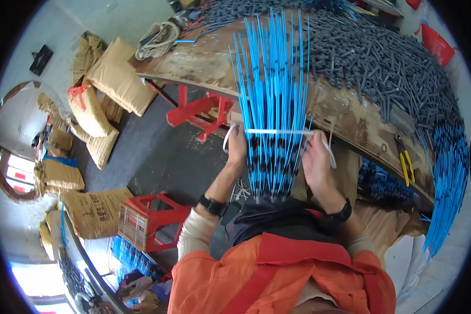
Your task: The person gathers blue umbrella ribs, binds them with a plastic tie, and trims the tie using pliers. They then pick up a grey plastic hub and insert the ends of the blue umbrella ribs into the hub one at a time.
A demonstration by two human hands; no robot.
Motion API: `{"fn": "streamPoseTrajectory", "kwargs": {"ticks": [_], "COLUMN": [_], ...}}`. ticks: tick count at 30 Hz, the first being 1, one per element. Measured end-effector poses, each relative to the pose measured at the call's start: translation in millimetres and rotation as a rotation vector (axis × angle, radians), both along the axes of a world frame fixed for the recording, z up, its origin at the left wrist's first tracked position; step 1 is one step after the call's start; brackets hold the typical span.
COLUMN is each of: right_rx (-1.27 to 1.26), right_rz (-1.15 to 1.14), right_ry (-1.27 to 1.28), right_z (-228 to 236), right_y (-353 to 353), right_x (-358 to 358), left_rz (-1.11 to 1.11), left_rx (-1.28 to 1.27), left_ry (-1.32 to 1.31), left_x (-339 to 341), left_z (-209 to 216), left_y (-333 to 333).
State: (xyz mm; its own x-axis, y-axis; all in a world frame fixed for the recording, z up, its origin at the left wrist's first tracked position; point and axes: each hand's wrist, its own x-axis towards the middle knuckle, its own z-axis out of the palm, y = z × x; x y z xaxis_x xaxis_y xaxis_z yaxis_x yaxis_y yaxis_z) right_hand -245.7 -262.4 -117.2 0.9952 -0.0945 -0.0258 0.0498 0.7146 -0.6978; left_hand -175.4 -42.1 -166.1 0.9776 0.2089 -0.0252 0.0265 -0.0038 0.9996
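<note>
A fanned bundle of thin blue rods with black bands near its lower end rests between my lap and the table edge. Across its front runs a white strap, pulled straight. At the bundle's left side my left hand is closed on the strap, a loop of which sticks out beyond the fingers. My right hand pinches the same strap on the right side, and its loose tail hangs past the wrist. How the strap passes behind the rods is hidden.
The wooden table carries a heap of dark grey plastic pieces, yellow-handled pliers and more blue rods at the right. Red stools and stuffed sacks stand on the floor to the left.
</note>
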Motion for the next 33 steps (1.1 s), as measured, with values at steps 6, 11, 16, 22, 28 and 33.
{"fn": "streamPoseTrajectory", "kwargs": {"ticks": [6, 11, 16, 22, 28, 33], "right_rx": [-0.044, -0.093, 0.083, 0.033, -0.389, -0.610], "right_rz": [-0.188, -0.140, -0.115, -0.092, -0.177, -0.578], "right_ry": [0.133, 0.121, 0.297, 0.235, 0.280, -0.191], "right_z": [-49, -76, -85, -101, -63, 4], "right_y": [-2, -3, 2, 14, 23, -27], "right_x": [-20, -12, -11, 8, -7, 49], "left_rz": [0.172, 0.197, -0.084, -0.428, -0.426, -0.440], "left_rx": [0.061, -0.143, -0.473, -0.485, -0.764, -0.647], "left_ry": [-0.023, 0.158, 0.529, 0.509, 0.420, 0.111], "left_x": [-22, -22, -10, -5, -22, 13], "left_z": [-19, -45, -4, 13, 54, 133], "left_y": [-28, -20, -16, -28, -44, -95]}}
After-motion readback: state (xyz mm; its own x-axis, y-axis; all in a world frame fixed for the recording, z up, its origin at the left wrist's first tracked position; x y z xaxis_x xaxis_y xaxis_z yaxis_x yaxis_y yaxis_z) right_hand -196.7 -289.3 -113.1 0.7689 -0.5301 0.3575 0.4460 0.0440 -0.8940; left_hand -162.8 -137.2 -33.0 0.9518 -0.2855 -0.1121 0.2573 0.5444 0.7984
